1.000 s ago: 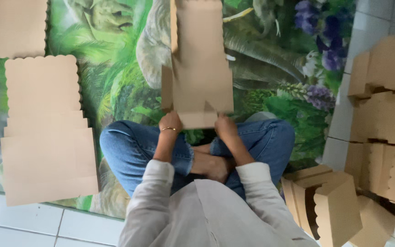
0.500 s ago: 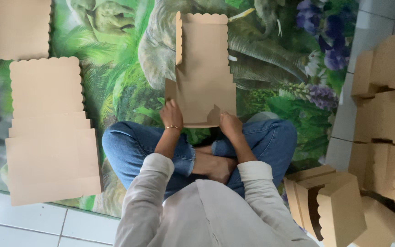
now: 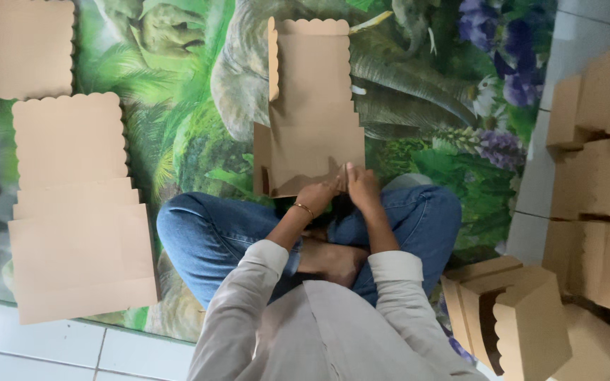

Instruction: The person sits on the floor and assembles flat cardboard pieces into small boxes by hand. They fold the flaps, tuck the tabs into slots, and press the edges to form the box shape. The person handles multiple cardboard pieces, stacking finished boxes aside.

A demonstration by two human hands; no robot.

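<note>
A flat brown cardboard box blank [image 3: 315, 106] lies on our jungle-print mat [image 3: 192, 134], its near edge pinched by our left hand [image 3: 317, 196] and right hand [image 3: 363, 187], each grip closed on it. Blank stacks [image 3: 72, 212] line the mat's left edge; folded boxes [image 3: 601, 162] stand right.

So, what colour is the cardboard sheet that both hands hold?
Plain light brown, with a scalloped top edge: the cardboard sheet, seen in the head view.

A flat brown cardboard box blank [image 3: 313, 106] with scalloped edges is lying lengthwise on the mat. One side flap is standing up.
</note>
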